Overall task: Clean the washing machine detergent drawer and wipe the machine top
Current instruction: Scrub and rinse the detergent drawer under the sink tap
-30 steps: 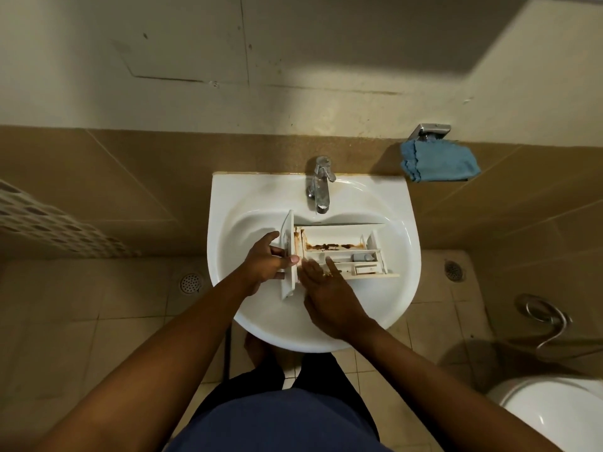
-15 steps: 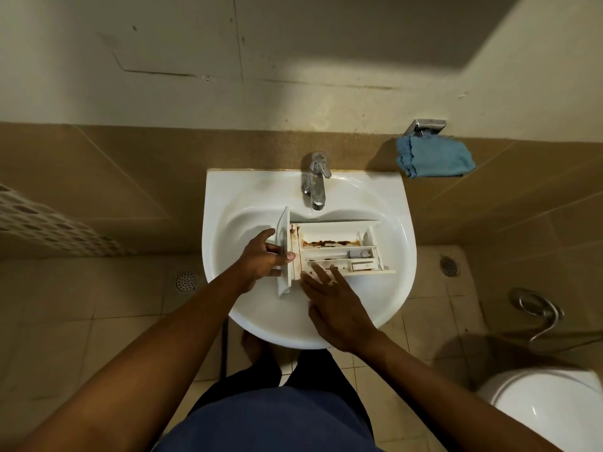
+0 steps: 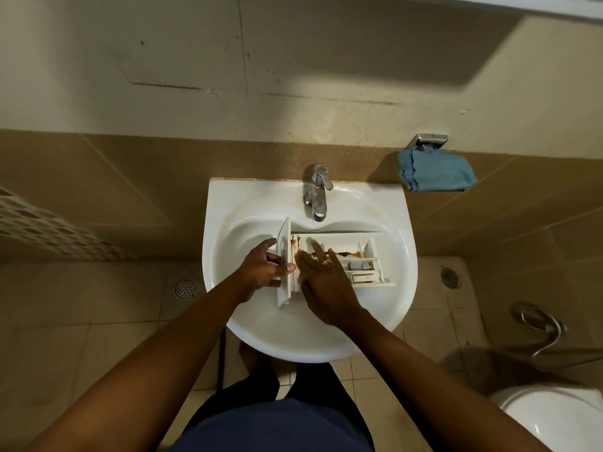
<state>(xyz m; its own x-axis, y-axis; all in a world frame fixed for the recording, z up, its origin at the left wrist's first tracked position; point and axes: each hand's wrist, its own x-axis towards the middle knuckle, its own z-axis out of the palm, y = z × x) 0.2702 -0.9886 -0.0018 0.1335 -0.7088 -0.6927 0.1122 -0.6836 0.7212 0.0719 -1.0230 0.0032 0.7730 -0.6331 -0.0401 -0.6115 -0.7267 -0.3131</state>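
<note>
A white detergent drawer [image 3: 365, 265] with brown stains along its back compartment lies in the white sink [image 3: 248, 203], under the chrome tap [image 3: 316, 194]. My left hand [image 3: 261, 270] grips the drawer's front panel at its left end. My right hand [image 3: 323, 278] lies on the drawer's left compartments with its fingers stretched out flat, a ring on one finger. The fingers cover the left part of the stained strip. A blue cloth [image 3: 435, 172] hangs on a metal wall holder at the right of the sink.
A toilet [image 3: 554, 419] stands at the lower right, with a metal spray hose [image 3: 541, 331] on the wall beside it. Floor drains [image 3: 185, 287] sit in the tiles on both sides of the sink. Tiled wall runs behind the sink.
My right hand has slid forward from the drawer's near edge onto its compartments, fingers reaching the stained strip. My left hand keeps its grip on the front panel.
</note>
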